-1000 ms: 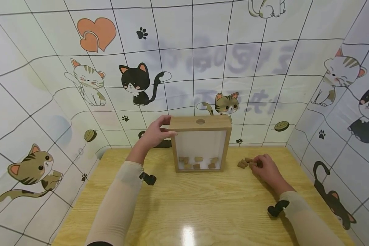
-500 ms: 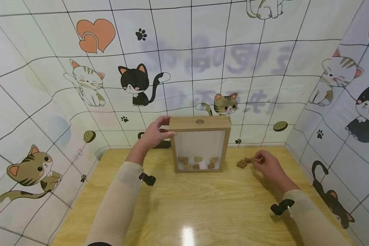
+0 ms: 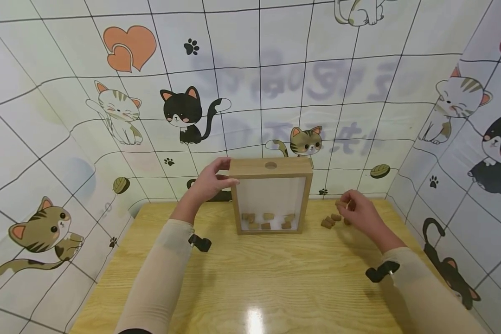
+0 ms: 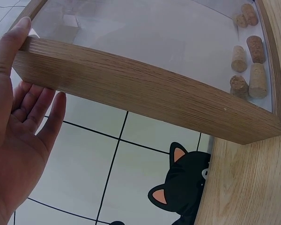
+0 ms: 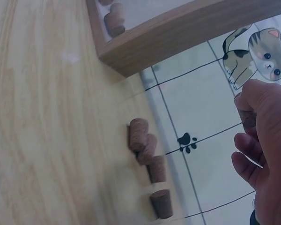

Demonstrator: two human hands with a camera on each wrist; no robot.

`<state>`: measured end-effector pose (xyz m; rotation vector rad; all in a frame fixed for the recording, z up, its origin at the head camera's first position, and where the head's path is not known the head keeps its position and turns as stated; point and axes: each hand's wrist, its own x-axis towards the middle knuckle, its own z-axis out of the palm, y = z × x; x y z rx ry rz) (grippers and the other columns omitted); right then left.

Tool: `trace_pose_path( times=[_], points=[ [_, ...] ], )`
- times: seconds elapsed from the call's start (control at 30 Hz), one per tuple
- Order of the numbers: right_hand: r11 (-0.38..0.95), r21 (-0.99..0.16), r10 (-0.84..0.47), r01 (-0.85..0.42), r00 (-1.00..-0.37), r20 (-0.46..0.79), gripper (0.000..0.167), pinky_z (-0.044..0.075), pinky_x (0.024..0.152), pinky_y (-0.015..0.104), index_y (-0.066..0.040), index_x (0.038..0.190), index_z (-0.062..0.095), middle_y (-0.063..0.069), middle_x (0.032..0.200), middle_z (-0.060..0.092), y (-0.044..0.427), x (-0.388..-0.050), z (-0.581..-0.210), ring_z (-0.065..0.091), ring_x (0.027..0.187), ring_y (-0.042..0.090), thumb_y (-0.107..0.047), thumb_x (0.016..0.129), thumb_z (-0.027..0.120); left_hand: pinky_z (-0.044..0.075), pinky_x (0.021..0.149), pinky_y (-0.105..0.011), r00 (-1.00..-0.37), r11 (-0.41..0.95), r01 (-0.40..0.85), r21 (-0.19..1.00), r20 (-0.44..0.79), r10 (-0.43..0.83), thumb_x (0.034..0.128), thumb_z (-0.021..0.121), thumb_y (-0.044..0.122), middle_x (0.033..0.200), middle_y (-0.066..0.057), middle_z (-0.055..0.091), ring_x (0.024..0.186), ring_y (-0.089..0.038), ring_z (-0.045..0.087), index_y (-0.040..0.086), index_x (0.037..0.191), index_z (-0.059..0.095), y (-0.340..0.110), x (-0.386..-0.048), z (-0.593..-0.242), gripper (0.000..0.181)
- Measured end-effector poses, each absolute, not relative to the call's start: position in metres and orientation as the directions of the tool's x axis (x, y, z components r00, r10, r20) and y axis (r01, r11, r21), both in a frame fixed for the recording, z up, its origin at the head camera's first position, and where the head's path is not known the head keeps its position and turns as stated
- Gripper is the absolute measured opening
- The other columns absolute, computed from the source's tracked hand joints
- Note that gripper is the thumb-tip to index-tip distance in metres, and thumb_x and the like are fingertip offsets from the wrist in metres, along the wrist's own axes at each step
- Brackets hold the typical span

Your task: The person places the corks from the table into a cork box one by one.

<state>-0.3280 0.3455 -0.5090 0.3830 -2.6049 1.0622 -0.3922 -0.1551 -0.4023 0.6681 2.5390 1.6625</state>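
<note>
An upright wooden box (image 3: 250, 168) with a clear front stands at the table's back; a round hole (image 3: 271, 165) is in its top. Several corks (image 4: 258, 79) lie inside along its bottom. My left hand (image 3: 210, 181) grips the box's upper left corner, thumb on the front and fingers round the back edge. To the right of the box, my right hand (image 3: 361, 211) is raised above the table, pinching a cork (image 5: 247, 117) between thumb and fingers. Below it, a small group of loose corks (image 5: 139, 134) lies on the table.
The yellow wood-grain table (image 3: 250, 273) ends at a wall covering (image 3: 250, 111) printed with cats and grid lines, close behind the box. The same covering runs along both sides.
My right hand has lifted a cork from the loose group and moved it up and slightly left. The left hand and the box have stayed in place.
</note>
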Motion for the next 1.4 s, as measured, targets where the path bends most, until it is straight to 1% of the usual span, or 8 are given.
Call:
trace_pose_path(
  times=[0.23, 0.47, 0.7, 0.93, 1.0, 1.1, 1.23, 1.4],
  points=[
    [0.676, -0.602, -0.157, -0.425, -0.881, 0.447, 0.011, 0.044, 0.061, 0.032, -0.008, 0.114, 0.066, 0.006, 0.089, 0.060, 0.333, -0.327, -0.484, 0.051, 0.072, 0.020, -0.010, 0.107, 0.074, 0.056, 0.108, -0.055, -0.907, 0.340, 0.332, 0.880, 0.199, 0.370, 0.0980, 0.088, 0.027, 0.155, -0.012, 0.056, 0.130, -0.038, 0.064, 0.015, 0.167, 0.044, -0.156, -0.392, -0.403, 0.083],
    [0.626, -0.655, -0.114, -0.423, -0.881, 0.460, 0.013, 0.042, 0.066, 0.030, -0.008, 0.118, 0.068, 0.007, 0.088, 0.060, 0.321, -0.326, -0.457, 0.050, 0.074, 0.020, -0.016, 0.109, 0.073, 0.055, 0.110, -0.055, -0.909, 0.342, 0.327, 0.881, 0.194, 0.369, 0.0983, 0.088, 0.026, 0.155, -0.012, 0.055, 0.131, -0.038, 0.063, 0.015, 0.167, 0.043, -0.155, -0.391, -0.402, 0.083],
    [0.572, -0.675, -0.097, -0.467, -0.855, 0.509, 0.016, 0.042, 0.068, 0.029, -0.008, 0.121, 0.071, 0.007, 0.093, 0.061, 0.306, -0.325, -0.427, 0.052, 0.077, 0.021, -0.018, 0.109, 0.074, 0.053, 0.111, -0.056, -0.910, 0.335, 0.319, 0.886, 0.188, 0.369, 0.0988, 0.088, 0.025, 0.156, -0.013, 0.055, 0.132, -0.040, 0.063, 0.015, 0.167, 0.044, -0.155, -0.391, -0.402, 0.082],
    [0.543, -0.664, -0.120, -0.515, -0.830, 0.545, 0.018, 0.044, 0.071, 0.028, -0.012, 0.125, 0.076, 0.005, 0.098, 0.061, 0.290, -0.330, -0.401, 0.056, 0.080, 0.020, -0.021, 0.110, 0.074, 0.052, 0.113, -0.055, -0.911, 0.336, 0.316, 0.887, 0.184, 0.369, 0.0982, 0.088, 0.026, 0.155, -0.013, 0.055, 0.133, -0.039, 0.062, 0.014, 0.167, 0.044, -0.156, -0.392, -0.402, 0.082],
    [0.534, -0.666, -0.122, -0.520, -0.827, 0.548, 0.018, 0.045, 0.071, 0.028, -0.013, 0.126, 0.076, 0.005, 0.098, 0.062, 0.284, -0.332, -0.395, 0.057, 0.080, 0.019, -0.020, 0.109, 0.075, 0.053, 0.112, -0.055, -0.911, 0.338, 0.315, 0.887, 0.183, 0.370, 0.0983, 0.088, 0.026, 0.155, -0.013, 0.055, 0.133, -0.039, 0.062, 0.014, 0.166, 0.044, -0.156, -0.392, -0.402, 0.082],
    [0.505, -0.676, -0.136, -0.537, -0.823, 0.552, 0.020, 0.045, 0.071, 0.028, -0.011, 0.127, 0.076, 0.006, 0.100, 0.062, 0.274, -0.335, -0.385, 0.057, 0.080, 0.020, -0.017, 0.108, 0.076, 0.054, 0.111, -0.056, -0.910, 0.340, 0.318, 0.885, 0.184, 0.371, 0.0985, 0.088, 0.026, 0.155, -0.012, 0.055, 0.132, -0.039, 0.063, 0.014, 0.167, 0.044, -0.156, -0.392, -0.401, 0.082],
    [0.474, -0.686, -0.160, -0.552, -0.820, 0.549, 0.023, 0.045, 0.069, 0.028, -0.007, 0.125, 0.074, 0.010, 0.094, 0.064, 0.258, -0.338, -0.375, 0.057, 0.078, 0.021, -0.014, 0.104, 0.081, 0.054, 0.110, -0.056, -0.911, 0.342, 0.317, 0.885, 0.183, 0.369, 0.0983, 0.088, 0.027, 0.156, -0.013, 0.055, 0.132, -0.039, 0.063, 0.014, 0.167, 0.043, -0.156, -0.391, -0.401, 0.084],
    [0.482, -0.668, -0.195, -0.567, -0.813, 0.550, 0.023, 0.044, 0.067, 0.030, -0.008, 0.123, 0.075, 0.012, 0.082, 0.062, 0.244, -0.339, -0.365, 0.055, 0.074, 0.023, -0.015, 0.102, 0.083, 0.054, 0.111, -0.055, -0.911, 0.343, 0.315, 0.885, 0.179, 0.372, 0.0979, 0.089, 0.028, 0.157, -0.013, 0.054, 0.133, -0.038, 0.063, 0.015, 0.168, 0.042, -0.156, -0.393, -0.401, 0.086]
  ],
)
